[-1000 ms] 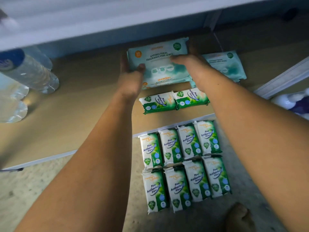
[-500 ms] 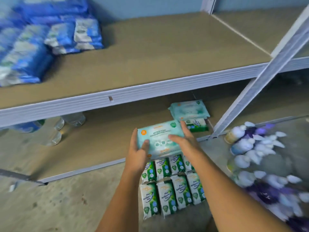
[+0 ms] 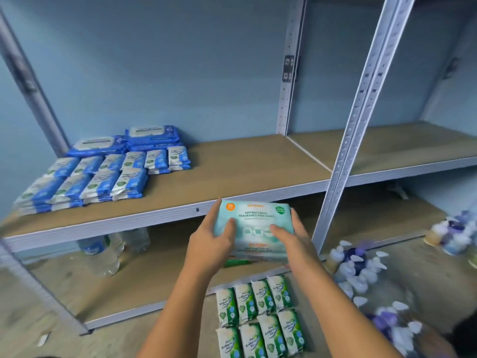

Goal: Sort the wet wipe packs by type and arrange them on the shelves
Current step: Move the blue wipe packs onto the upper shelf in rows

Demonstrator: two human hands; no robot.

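While clasped endwise by left hand [image 3: 211,241] and right hand [image 3: 293,240], teal wipe packs [image 3: 254,220]: long axis left-right, label upward.

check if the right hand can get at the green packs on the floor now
Probably not yet: the right hand and left hand both grip the teal packs. The green packs lie uncovered just below.

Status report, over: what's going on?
Left grip, right grip hold teal plastic wipe-pack stack. Stack at front edge of brown shelf board. Nothing in the way.
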